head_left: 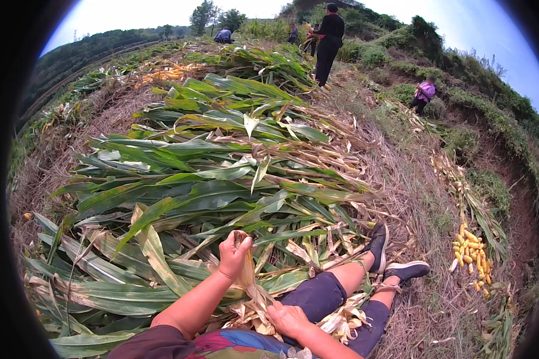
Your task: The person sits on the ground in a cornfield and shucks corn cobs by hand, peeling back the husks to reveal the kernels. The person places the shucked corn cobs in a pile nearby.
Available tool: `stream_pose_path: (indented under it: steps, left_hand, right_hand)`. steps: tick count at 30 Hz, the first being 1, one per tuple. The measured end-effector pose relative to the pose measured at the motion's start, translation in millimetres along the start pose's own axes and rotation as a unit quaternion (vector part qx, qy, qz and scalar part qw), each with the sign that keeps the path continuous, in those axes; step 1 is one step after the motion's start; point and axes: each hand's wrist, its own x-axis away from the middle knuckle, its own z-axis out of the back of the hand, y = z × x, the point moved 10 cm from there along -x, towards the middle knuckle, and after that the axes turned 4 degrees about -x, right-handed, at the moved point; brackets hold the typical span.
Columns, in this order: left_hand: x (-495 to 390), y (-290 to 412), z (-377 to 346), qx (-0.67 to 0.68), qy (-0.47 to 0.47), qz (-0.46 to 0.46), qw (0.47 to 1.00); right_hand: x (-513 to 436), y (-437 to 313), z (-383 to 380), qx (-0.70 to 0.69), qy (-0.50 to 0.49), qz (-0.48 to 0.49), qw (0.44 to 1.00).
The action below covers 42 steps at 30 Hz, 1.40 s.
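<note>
My left hand (pixel 234 256) is closed around the upper end of a dry, husk-covered corn ear (pixel 247 271), held at a slant above my lap. Lower down, my right hand (pixel 289 317) grips the loose husk at the other end. The leaves hide most of the ear, so no kernels show. Pale peeled husks (pixel 346 321) lie between my legs, and more husks (pixel 247 314) bunch up under my hands. My legs stretch out to the right, ending in dark shoes (pixel 406 270). Cut corn stalks with green leaves (pixel 197 197) lie right up against me.
Husked yellow corn ears (pixel 471 253) are heaped on the dry grass at right; another pile of ears (pixel 173 73) lies far left. A person in black (pixel 329 45) stands beyond the stalks, and one in purple (pixel 424 93) is near the overgrown bank (pixel 489 130). Others work farther back.
</note>
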Motion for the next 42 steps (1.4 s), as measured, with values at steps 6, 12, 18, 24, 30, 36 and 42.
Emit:
stream_pose_path:
  steps: [6, 12, 18, 24, 30, 36, 42]
  left_hand:
    - [15.4, -1.1, -6.2, 0.05, 0.001, 0.001, 0.999]
    - [38.8, 48.7, -23.5, 0.01, -0.075, -0.067, 0.995]
    - [51.2, 62.7, -31.8, -0.028, -0.074, -0.129, 0.989]
    - [37.2, 69.5, -11.4, -0.227, -0.085, -0.116, 0.963]
    - [40.1, 92.5, -10.2, -0.363, -0.163, -0.164, 0.903]
    - [43.4, 71.0, -3.3, -0.245, -0.15, -0.149, 0.946]
    - [71.1, 91.4, -4.9, -0.174, -0.141, -0.237, 0.945]
  right_hand:
    - [-23.6, -19.2, 100.5, -0.059, 0.236, 0.042, 0.969]
    - [-61.9, 4.3, 113.1, -0.31, 0.255, -0.005, 0.916]
    - [-81.7, 19.4, 107.3, -0.306, 0.263, 0.026, 0.914]
    - [-91.7, 17.1, 100.3, -0.324, 0.219, 0.035, 0.92]
    - [-89.2, 3.3, 99.7, -0.292, 0.231, 0.037, 0.927]
    - [-83.3, -0.5, 100.9, -0.275, 0.258, 0.039, 0.925]
    - [-81.0, 31.0, 91.4, -0.299, 0.245, -0.024, 0.922]
